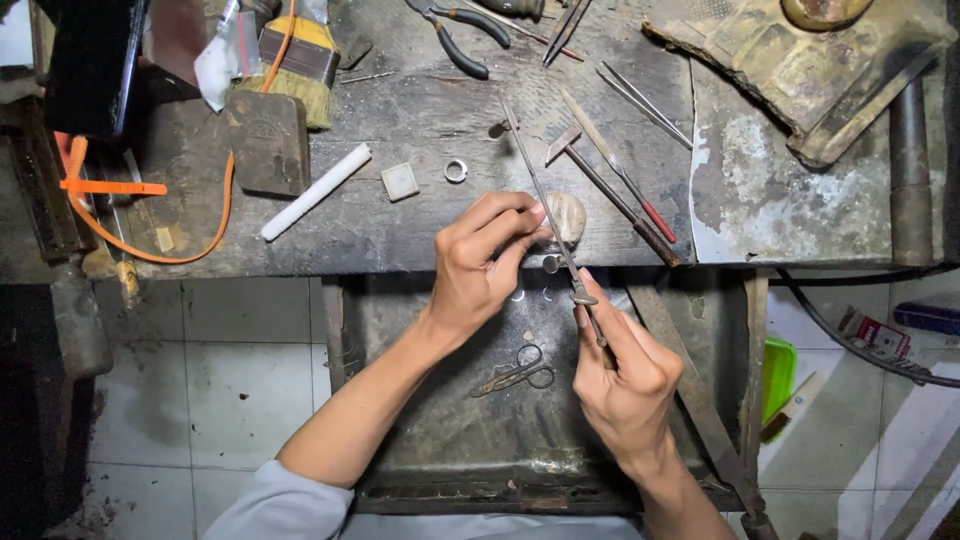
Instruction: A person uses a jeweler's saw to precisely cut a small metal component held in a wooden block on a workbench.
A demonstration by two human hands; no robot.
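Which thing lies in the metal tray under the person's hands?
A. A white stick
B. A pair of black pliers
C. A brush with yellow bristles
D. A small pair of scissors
D: the small pair of scissors lies flat on the tray floor, between the left hand and the right hand; the other three things are up on the workbench.

A worn wooden bench [400,230] is seen, scarred and grey. Near its front edge a white rod [315,191], a small square block [400,181] and a metal ring [456,170] are laid (well apart). Pliers [455,35] are left at the back edge.
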